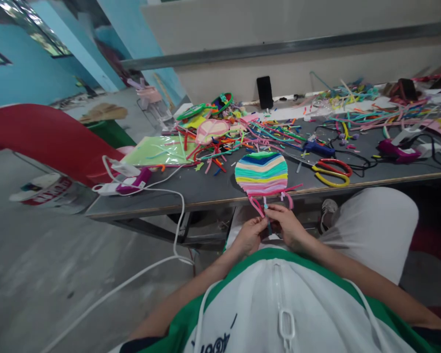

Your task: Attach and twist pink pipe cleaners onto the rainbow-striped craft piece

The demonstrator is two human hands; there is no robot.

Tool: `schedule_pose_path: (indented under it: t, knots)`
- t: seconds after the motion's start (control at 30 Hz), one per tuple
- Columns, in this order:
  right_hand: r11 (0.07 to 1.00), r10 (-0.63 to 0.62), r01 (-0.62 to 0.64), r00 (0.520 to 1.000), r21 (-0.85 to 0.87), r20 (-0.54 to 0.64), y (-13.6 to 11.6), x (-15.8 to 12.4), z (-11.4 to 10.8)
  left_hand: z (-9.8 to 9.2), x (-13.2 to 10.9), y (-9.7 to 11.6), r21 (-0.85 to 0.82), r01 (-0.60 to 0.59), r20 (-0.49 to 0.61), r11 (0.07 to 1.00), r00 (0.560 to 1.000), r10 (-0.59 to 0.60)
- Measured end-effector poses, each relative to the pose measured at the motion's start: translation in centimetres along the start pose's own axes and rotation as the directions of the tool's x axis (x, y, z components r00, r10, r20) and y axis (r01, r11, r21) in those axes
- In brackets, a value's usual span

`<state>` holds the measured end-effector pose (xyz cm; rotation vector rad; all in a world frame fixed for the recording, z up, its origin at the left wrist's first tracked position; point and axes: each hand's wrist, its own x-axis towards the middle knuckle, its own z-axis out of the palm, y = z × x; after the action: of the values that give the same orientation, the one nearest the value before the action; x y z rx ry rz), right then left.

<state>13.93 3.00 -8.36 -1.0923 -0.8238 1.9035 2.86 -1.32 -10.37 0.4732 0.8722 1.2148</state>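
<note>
A round piece point(261, 172) covered in bands of coloured fuzzy pipe cleaners lies at the table's front edge. Pink pipe cleaners point(256, 206) loop from its lower side and hang over that edge. Just below it, in front of my body, my left hand point(250, 235) and my right hand point(287, 226) meet with fingers pinched. Between them is a thin bluish pipe cleaner point(266, 206), its pale upper end poking out above the fingertips. Both hands appear closed on this strip, though the fingers partly cover it.
Scissors point(331, 177) with red and yellow handles lie right of the round piece, near a blue glue gun point(319, 148). Loose pipe cleaners point(220, 147) crowd the table's rear. A phone point(264, 92) leans at the back. A white cable point(178, 220) hangs over the left front edge.
</note>
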Motion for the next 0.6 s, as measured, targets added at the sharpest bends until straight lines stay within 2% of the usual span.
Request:
schedule_pose_path:
  t: [0.17,0.27,0.33,0.43,0.6]
  knots:
    - [0.995,-0.099,0.099,0.995,-0.004,0.033,0.4,0.4,-0.1,-0.7,-0.6,0.6,0.131,0.017,-0.083,0.991,0.997,-0.006]
    - [0.987,-0.158,0.159,0.987,-0.024,0.039,0.6,0.4,-0.2,-0.6,-1.2,1.5,0.19,-0.073,-0.169,0.979,0.98,0.106]
    - [0.988,-0.151,0.152,0.987,-0.014,0.057,0.7,0.3,-0.3,-0.3,-1.3,2.0,0.185,-0.155,-0.202,0.97,0.96,0.192]
    - [0.993,-0.12,0.12,0.99,-0.001,0.08,0.8,0.1,-0.2,0.1,-0.9,2.3,0.141,-0.224,-0.183,0.964,0.951,0.248]
    - [0.989,-0.133,0.138,0.988,-0.056,0.081,1.1,0.3,-0.3,0.6,-0.1,2.3,0.096,-0.258,-0.145,0.961,0.952,0.27]
